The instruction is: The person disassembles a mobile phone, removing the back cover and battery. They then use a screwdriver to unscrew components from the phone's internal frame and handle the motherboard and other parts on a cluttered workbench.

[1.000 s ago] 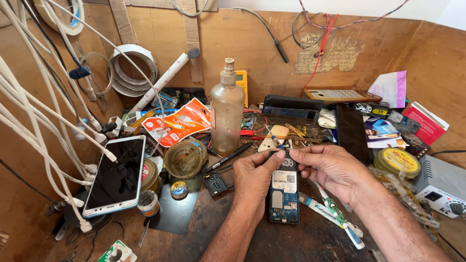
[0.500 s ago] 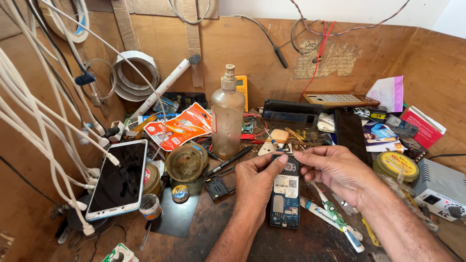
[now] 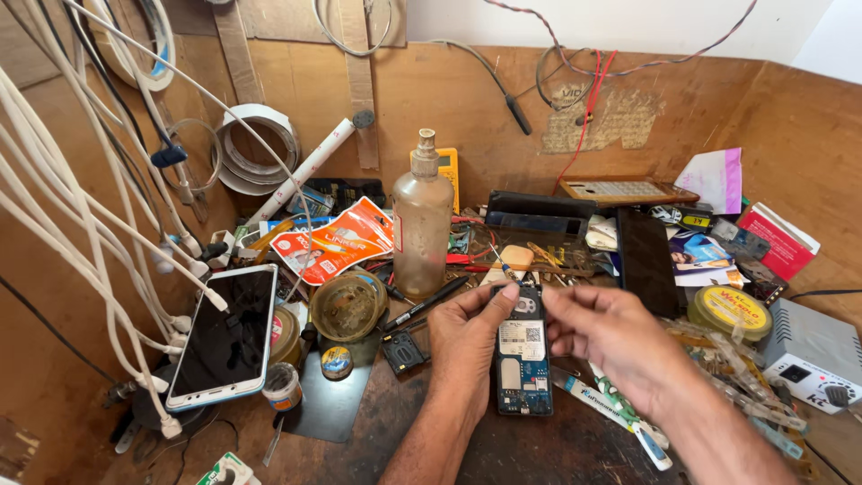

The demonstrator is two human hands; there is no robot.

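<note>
An opened phone lies back-up on the dark bench, its blue circuit board and white label showing. My left hand grips its upper left edge, thumb on the camera corner. My right hand hovers at the phone's upper right edge, fingers loosely curled and pointing left, with nothing clearly in them. A thin screwdriver tip pokes up just beyond my left thumb; I cannot tell whether a hand holds it.
A tall dusty bottle and a round tin stand left of the phone. A white smartphone leans at the left among hanging white cables. A white toothbrush, yellow tin and grey box lie right.
My right hand has drawn back to the right from the phone's top edge. My left hand keeps its grip on the phone.
</note>
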